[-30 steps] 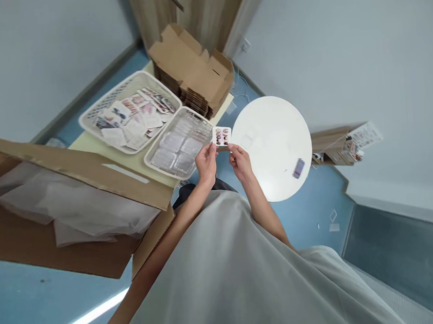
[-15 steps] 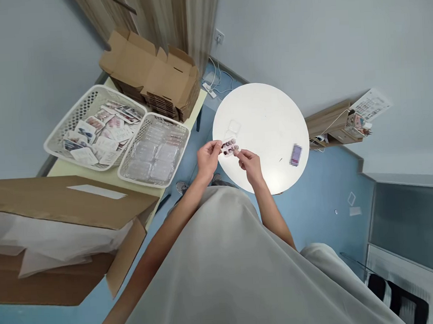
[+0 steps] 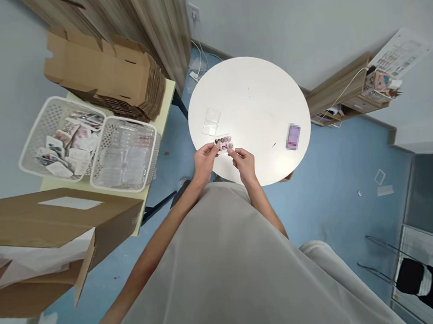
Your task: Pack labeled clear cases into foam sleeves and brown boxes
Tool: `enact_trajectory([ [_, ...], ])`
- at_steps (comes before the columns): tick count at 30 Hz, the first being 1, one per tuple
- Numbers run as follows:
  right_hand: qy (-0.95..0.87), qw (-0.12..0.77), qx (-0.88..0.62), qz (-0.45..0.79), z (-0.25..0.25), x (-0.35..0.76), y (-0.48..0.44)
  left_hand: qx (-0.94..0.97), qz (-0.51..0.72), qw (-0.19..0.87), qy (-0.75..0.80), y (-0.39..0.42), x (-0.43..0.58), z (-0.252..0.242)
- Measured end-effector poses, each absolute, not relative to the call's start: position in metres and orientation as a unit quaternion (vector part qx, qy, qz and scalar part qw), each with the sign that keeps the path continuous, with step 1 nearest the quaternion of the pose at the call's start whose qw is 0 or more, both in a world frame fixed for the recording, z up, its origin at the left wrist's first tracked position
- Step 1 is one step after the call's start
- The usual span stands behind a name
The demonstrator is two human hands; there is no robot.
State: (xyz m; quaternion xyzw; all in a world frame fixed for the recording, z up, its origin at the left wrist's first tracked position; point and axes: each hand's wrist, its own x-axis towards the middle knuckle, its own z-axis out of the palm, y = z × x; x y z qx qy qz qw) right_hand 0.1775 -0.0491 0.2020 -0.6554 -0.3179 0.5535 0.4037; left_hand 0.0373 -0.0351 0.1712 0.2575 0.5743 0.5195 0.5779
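Note:
A small card of press-on nails (image 3: 223, 141), two rows of dark and pinkish patterned nails, is held between both hands over the near edge of the round white table (image 3: 256, 91). My left hand (image 3: 204, 163) pinches the card's left side with thumb and finger. At its lower right, the thumb and forefinger of my right hand (image 3: 245, 165) grip it too. Just beyond the card, an opened clear plastic case (image 3: 211, 122) lies flat on the tabletop.
At left, a pale table (image 3: 168, 99) carries flattened cardboard boxes (image 3: 101, 71), a white basket (image 3: 29, 156) of cards and another basket (image 3: 153, 158) of clear cases. A large open carton (image 3: 65, 215) stands nearer. A purple blurred item (image 3: 293, 137) lies on the round table's right side.
The view has shifted, so the round table looks larger and the clear case shows more fully. Both hands still hold the nail card, now tilted a little differently.

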Motion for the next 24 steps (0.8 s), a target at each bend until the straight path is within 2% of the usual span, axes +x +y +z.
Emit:
enact_trajectory([
  [16,-0.315,0.409,-0.609,0.602,0.189,0.224,-0.066,0.294,0.494,0.564,0.593,-0.05,0.054,0.164],
  [24,-0.353,0.435,-0.61,0.56,0.182,0.233,-0.052,0.334,0.384,0.644,0.572,-0.071,0.06,0.16],
])
